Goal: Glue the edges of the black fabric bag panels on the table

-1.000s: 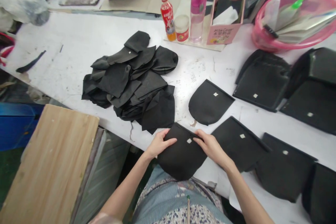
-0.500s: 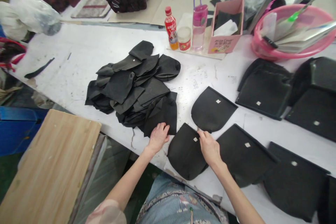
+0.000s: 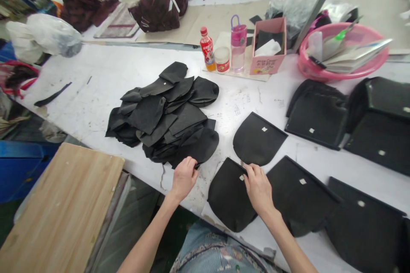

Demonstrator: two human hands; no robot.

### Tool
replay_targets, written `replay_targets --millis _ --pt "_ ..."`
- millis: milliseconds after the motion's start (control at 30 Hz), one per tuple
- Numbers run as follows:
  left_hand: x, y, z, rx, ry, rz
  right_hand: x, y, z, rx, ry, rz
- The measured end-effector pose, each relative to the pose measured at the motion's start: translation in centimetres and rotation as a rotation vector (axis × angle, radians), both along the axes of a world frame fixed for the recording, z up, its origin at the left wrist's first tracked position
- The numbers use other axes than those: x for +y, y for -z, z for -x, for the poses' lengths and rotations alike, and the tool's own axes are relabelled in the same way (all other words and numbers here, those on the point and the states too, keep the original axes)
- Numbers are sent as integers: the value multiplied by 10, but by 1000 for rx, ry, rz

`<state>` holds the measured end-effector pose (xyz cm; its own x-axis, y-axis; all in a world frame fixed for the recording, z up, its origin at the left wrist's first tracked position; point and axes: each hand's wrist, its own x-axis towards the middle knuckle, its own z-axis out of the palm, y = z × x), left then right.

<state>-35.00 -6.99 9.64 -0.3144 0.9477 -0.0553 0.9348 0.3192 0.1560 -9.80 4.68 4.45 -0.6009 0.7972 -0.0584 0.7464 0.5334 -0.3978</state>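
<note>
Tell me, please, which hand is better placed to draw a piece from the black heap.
Probably the left hand: it is right at the near edge of the black heap, while the right hand is at a separate, white-marked black piece, farther away.

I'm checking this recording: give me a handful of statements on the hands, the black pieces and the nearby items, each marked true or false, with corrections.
1. The left hand is at the near edge of the heap of black pieces, the right hand at a separate black flap. True.
2. That flap is plain black all over. False: it bears a white mark.
3. A round jar stands between the red-capped bottle and the pink water bottle. True.
4. The pink water bottle lies on its side. False: it stands upright.
5. The picture's lower left shows only floor. False: a wood-grain board is there.
</note>
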Motion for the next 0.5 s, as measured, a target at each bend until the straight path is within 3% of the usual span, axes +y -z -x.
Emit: replay_targets --millis 133,267,400,500 --pt "-16 -53 6 -116 16 -167 -1 -15 18 307 -70 113" --pt "-22 -81 14 -520 -138 -476 0 -29 33 423 -326 381" --pt "-15 -74 19 -1141 -362 -758 -10 -38 36 491 -441 573" --pt "-6 -46 16 -1562 -555 -858 -25 -43 34 615 -440 702"
